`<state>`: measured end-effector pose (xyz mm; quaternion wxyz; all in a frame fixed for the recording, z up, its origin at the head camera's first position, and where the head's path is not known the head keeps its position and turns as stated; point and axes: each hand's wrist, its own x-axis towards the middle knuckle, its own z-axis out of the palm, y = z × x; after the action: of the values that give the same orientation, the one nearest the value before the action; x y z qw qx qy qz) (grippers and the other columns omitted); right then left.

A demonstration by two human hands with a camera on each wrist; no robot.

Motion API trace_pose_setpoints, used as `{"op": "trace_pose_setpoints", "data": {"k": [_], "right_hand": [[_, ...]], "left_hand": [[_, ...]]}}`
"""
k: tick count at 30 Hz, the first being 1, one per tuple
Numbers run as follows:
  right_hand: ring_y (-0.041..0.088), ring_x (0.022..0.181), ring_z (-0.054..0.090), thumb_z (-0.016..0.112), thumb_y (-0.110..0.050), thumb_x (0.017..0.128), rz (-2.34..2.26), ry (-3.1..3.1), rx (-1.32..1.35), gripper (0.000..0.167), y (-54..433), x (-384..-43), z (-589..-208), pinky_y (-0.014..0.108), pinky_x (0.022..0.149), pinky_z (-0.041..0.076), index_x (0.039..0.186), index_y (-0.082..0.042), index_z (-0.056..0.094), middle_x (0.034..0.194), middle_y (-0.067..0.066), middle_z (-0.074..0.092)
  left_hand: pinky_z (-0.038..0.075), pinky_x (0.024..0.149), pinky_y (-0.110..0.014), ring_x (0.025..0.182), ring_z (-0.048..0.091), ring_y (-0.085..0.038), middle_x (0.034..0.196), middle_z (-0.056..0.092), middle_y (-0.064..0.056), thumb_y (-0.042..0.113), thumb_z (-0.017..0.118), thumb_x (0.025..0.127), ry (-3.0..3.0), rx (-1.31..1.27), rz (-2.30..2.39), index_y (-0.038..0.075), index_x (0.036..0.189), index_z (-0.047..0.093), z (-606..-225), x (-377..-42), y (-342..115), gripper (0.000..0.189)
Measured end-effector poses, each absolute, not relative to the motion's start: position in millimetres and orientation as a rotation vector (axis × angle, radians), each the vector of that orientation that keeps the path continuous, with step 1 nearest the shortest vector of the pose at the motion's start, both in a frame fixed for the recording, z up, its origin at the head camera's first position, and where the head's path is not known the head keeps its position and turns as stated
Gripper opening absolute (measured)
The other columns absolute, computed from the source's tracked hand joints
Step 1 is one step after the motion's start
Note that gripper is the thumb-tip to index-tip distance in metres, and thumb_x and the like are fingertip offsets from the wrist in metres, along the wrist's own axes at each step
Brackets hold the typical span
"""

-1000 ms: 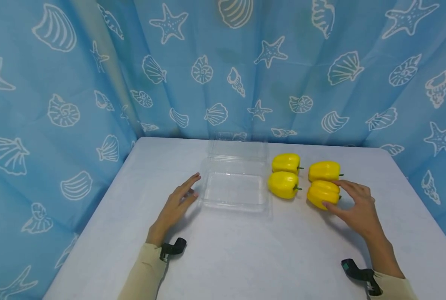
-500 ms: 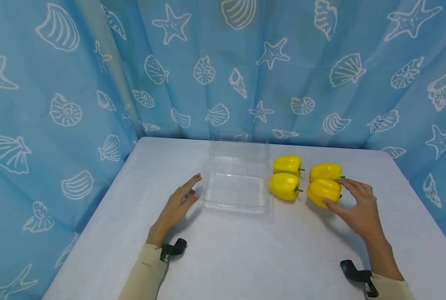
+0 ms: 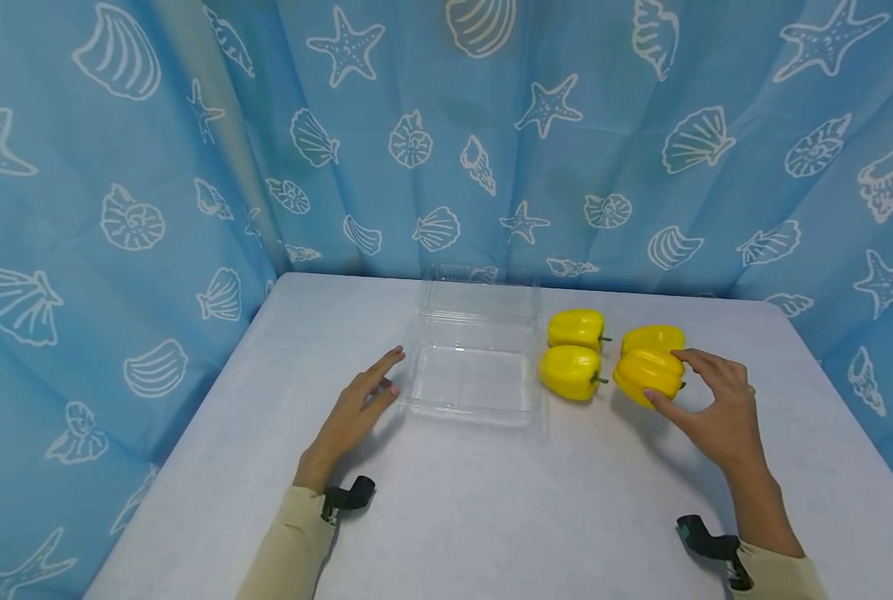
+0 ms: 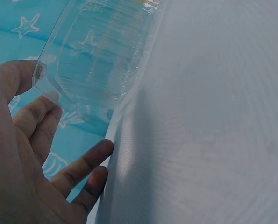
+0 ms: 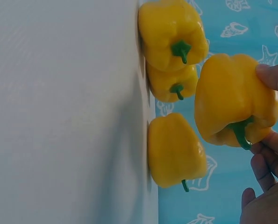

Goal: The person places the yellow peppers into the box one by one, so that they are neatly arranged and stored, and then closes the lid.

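Observation:
My right hand (image 3: 719,408) grips a yellow bell pepper (image 3: 647,373) between thumb and fingers, raised off the table. In the right wrist view this bell pepper (image 5: 234,98) hangs apart from the others, its green stem toward the fingers. My left hand (image 3: 352,417) is at the left side of a clear plastic container (image 3: 470,408) with its lid (image 3: 479,300) raised open. In the left wrist view, the thumb and index fingertips meet the container's rim (image 4: 47,88); the other fingers spread loosely. Nothing is inside the container.
Behind the held one lies another yellow bell pepper (image 3: 652,337), partly hidden. Two more, a rear bell pepper (image 3: 575,327) and a front bell pepper (image 3: 569,372), lie right of the container. A blue shell-patterned curtain (image 3: 416,125) hangs behind the white table (image 3: 506,517).
My right hand has lifted the near right bell pepper slightly up off the table. My left hand has stayed beside the container.

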<state>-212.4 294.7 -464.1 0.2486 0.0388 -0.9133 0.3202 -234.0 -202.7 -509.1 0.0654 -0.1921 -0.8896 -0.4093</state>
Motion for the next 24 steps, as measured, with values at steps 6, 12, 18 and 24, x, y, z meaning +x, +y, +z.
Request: {"op": "trace_pose_setpoints", "data": {"k": [6, 12, 18, 24], "right_hand": [[0.039, 0.122, 0.039, 0.088, -0.023, 0.076, 0.886, -2.473, 0.112, 0.065, 290, -214, -460, 0.070, 0.093, 0.025, 0.133, -0.008, 0.062, 0.137, 0.020, 0.055], [0.039, 0.123, 0.038, 0.087, -0.025, 0.076, 0.874, -2.472, 0.123, 0.066, 285, -217, -457, 0.070, 0.095, 0.024, 0.134, -0.009, 0.061, 0.138, 0.019, 0.054], [0.040, 0.126, 0.037, 0.087, -0.025, 0.077, 0.889, -2.469, 0.142, 0.065, 278, -218, -454, 0.072, 0.097, 0.024, 0.134, -0.007, 0.061, 0.138, 0.020, 0.053], [0.039, 0.125, 0.038, 0.089, -0.024, 0.074, 0.903, -2.434, 0.190, 0.065, 270, -224, -453, 0.071, 0.097, 0.024, 0.132, -0.007, 0.063, 0.138, 0.020, 0.055]], "left_hand": [[0.043, 0.096, -0.048, 0.114, 0.055, -0.021, 0.161, 0.030, 0.010, 0.036, 0.049, 0.106, -2.668, -0.589, -1.238, 0.023, 0.156, 0.038, -510, -233, -203, 0.053], [0.043, 0.095, -0.047, 0.112, 0.056, -0.019, 0.161, 0.031, 0.008, 0.036, 0.049, 0.106, -2.635, -0.621, -1.239, 0.022, 0.156, 0.037, -511, -235, -205, 0.053], [0.042, 0.096, -0.048, 0.114, 0.055, -0.019, 0.161, 0.030, 0.011, 0.036, 0.050, 0.105, -2.649, -0.608, -1.277, 0.023, 0.156, 0.038, -512, -235, -206, 0.054], [0.041, 0.098, -0.050, 0.116, 0.054, -0.020, 0.161, 0.029, 0.013, 0.039, 0.049, 0.105, -2.657, -0.582, -1.291, 0.025, 0.156, 0.037, -513, -235, -206, 0.054]]}}
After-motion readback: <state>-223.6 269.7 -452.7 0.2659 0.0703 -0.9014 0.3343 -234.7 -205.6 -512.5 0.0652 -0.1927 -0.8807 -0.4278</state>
